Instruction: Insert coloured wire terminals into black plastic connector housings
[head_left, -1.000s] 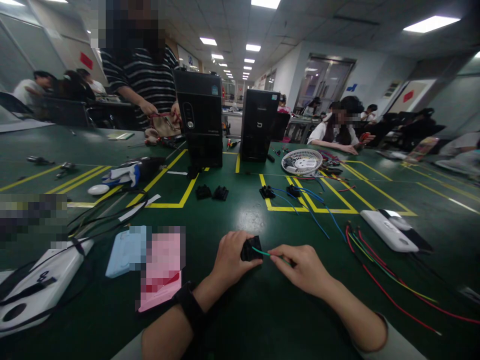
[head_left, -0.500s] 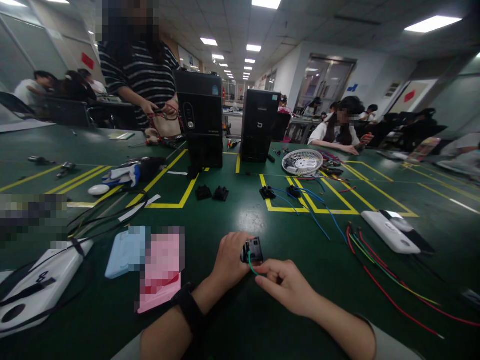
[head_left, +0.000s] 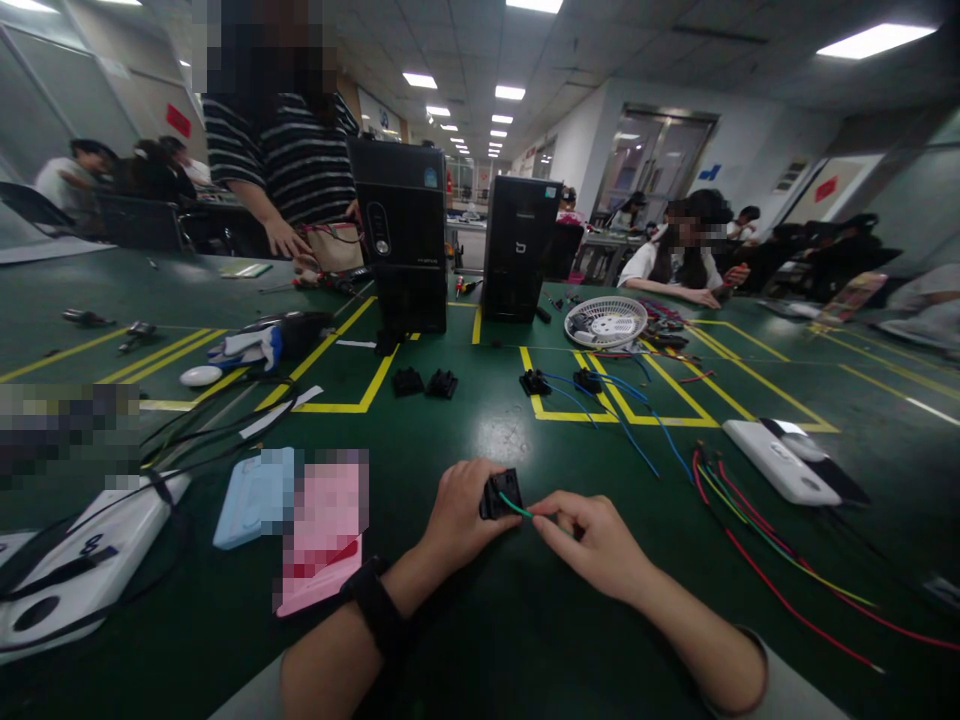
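My left hand [head_left: 466, 508], with a black band on its wrist, is closed around a small black socket-like block [head_left: 511, 486] just above the green table. A green wire [head_left: 514, 506] runs out of the block's face toward the right. Its free part is pinched between the thumb and finger of my right hand [head_left: 589, 540]. Whether the wire's inner end is fixed in the block, I cannot tell. Beyond my hands lie two similar black blocks [head_left: 442, 384] without wires, and two more, one of them a black block [head_left: 535, 381] with blue wires attached.
Red, green and yellow wires [head_left: 772, 545] lie at right, near a white device [head_left: 780, 465]. A white basket [head_left: 606, 322] and two black computer towers [head_left: 514, 250] stand farther back. At left are a pink case [head_left: 322, 560], a blue case [head_left: 251, 505] and black cables. A person in stripes [head_left: 281, 160] stands opposite.
My right hand has moved slightly right and up, drawing the green wire out sideways from the block. The block has tilted a little in my left hand. The standing person's hands have shifted.
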